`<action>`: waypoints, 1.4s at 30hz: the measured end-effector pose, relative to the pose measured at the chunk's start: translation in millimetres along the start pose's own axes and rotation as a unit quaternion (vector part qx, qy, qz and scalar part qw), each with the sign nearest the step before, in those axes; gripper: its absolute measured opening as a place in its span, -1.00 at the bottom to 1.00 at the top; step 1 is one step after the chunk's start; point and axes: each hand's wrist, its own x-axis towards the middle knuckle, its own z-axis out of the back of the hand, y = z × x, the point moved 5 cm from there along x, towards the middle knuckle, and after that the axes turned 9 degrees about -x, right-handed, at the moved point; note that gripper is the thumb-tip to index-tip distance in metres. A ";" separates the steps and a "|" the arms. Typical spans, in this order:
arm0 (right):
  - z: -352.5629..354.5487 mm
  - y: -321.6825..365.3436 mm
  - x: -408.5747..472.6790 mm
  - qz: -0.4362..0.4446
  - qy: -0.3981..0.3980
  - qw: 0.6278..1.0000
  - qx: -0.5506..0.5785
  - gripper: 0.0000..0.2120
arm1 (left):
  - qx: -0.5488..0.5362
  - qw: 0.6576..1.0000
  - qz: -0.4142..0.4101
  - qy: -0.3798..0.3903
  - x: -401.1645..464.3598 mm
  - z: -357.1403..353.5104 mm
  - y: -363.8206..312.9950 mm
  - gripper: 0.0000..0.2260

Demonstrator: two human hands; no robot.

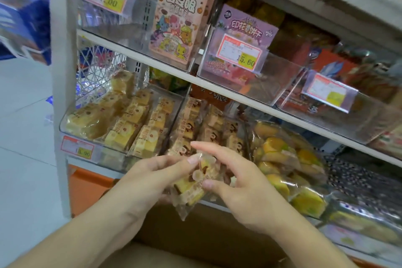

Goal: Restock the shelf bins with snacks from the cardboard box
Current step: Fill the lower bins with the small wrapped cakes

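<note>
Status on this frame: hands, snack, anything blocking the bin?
Left hand and right hand both grip one wrapped cake, above the box. Not yet binned. Middle bin nearly full; nothing in the way.

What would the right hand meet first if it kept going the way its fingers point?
The right hand points up and left over the snack packet that both hands hold. Straight on, it would likely reach the middle bin of wrapped cakes on the lower shelf first, though depth is hard to judge.
</note>
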 end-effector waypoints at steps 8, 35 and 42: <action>8.4 -7.5 -27.5 -0.163 -0.102 0.979 0.064 -0.66 | -0.115 0.991 -0.006 -0.061 1.7 -10.3 0.0 -0.62; 46.6 -130.3 139.0 -0.200 -0.029 0.908 -0.367 -0.31 | 0.632 0.765 -0.120 0.001 40.0 8.7 14.2 -0.05; 34.0 -166.0 163.8 -0.186 0.008 0.934 -0.305 -0.36 | 0.606 0.770 -0.193 -0.054 45.1 13.8 21.1 -0.36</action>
